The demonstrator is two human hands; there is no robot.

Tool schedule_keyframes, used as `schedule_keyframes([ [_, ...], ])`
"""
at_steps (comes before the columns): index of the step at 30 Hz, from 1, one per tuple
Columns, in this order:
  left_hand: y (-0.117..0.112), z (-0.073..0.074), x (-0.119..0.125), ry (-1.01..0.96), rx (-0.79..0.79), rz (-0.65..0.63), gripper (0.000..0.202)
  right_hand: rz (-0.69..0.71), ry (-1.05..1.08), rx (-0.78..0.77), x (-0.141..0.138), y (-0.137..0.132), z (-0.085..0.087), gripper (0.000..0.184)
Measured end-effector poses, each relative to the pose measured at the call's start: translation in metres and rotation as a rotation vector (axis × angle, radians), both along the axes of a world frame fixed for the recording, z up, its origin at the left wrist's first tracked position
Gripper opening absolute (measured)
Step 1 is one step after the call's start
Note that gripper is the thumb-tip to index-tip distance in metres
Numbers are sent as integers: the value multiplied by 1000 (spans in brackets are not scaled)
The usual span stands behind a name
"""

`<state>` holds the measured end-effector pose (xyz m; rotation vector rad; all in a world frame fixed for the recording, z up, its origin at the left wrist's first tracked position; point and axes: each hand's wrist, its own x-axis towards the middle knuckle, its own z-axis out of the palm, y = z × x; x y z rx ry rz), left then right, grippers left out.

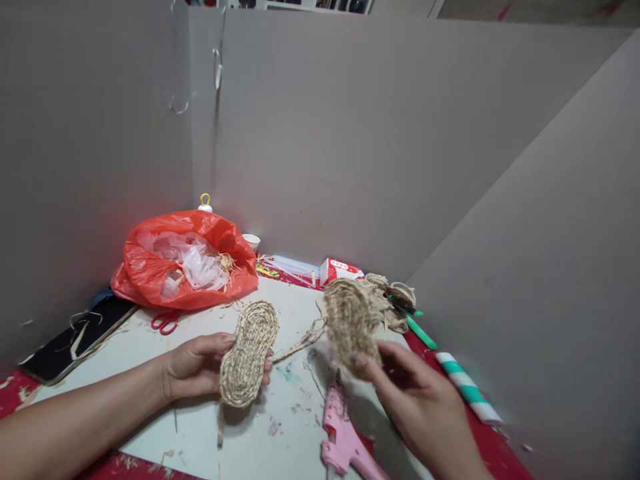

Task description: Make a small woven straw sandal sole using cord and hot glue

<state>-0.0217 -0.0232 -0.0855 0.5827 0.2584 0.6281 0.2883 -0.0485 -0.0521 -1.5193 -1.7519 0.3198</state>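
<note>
My left hand [203,365] grips a woven straw sole [249,353], coiled from braided cord and narrow at the waist, holding it above the white board. A loose braid [300,343] runs off to the right from near its edge. In my right hand [415,393] is a second straw sole [347,320] of similar shape, blurred by motion, with my thumb on its near face. Below that one lies a pink glue gun [343,430], its nozzle pointing away from me.
An orange plastic bag [190,260] with straw scraps stands back left, near red-handled scissors [165,323] and a black phone-like slab [75,340]. Braided straw [387,300], a red-and-white box [340,270] and a green-striped roll [469,388] line the right side. Grey panels [325,147] enclose the table.
</note>
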Motion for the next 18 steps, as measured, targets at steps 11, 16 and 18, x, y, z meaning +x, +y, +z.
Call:
schedule_keyframes([
  [11, 9, 2, -8, 61, -90, 133, 52, -248, -842, -137, 76, 61, -2, 15],
  [16, 19, 15, -15, 68, -41, 297, 44, -28, -795, -104, 22, 43, 1, 32],
  [18, 22, 17, -18, 72, -38, 334, 43, 185, -762, -106, -11, 34, 3, 34],
])
